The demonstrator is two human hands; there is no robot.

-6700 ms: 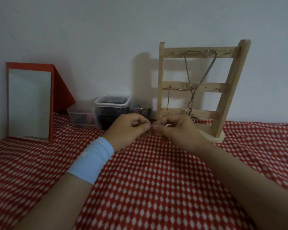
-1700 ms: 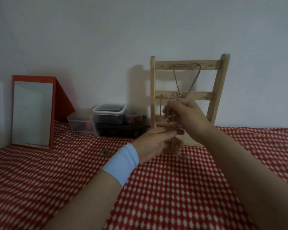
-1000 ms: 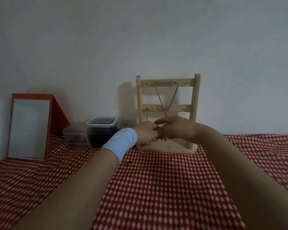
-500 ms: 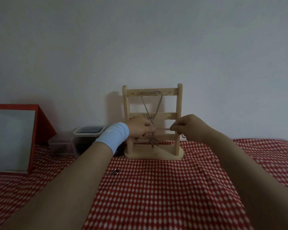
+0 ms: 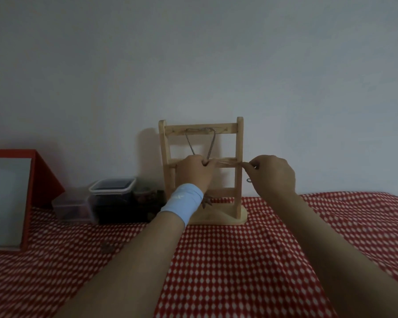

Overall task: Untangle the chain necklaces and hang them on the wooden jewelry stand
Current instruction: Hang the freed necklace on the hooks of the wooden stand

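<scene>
The wooden jewelry stand (image 5: 239, 143) stands upright against the wall on the red checked cloth. One silver chain necklace (image 5: 190, 143) hangs in a V from its top rail. My left hand (image 5: 194, 172), with a light blue wristband, and my right hand (image 5: 271, 174) are raised in front of the middle rail. Between them a thin chain (image 5: 228, 164) is stretched taut, each hand pinching one end. A small ring or clasp (image 5: 248, 180) dangles under my right fingers. A dark pendant (image 5: 206, 200) shows below my left wrist, near the stand's base.
A red-framed mirror (image 5: 8, 200) leans at the far left. Clear plastic containers (image 5: 112, 198) with dark contents sit left of the stand. A small dark object (image 5: 108, 249) lies on the checked cloth (image 5: 239, 260) near my left forearm.
Both hands rose from the cloth to the stand's middle rail. They moved apart, pulling the chain straight between them. The view tilted up and back.
</scene>
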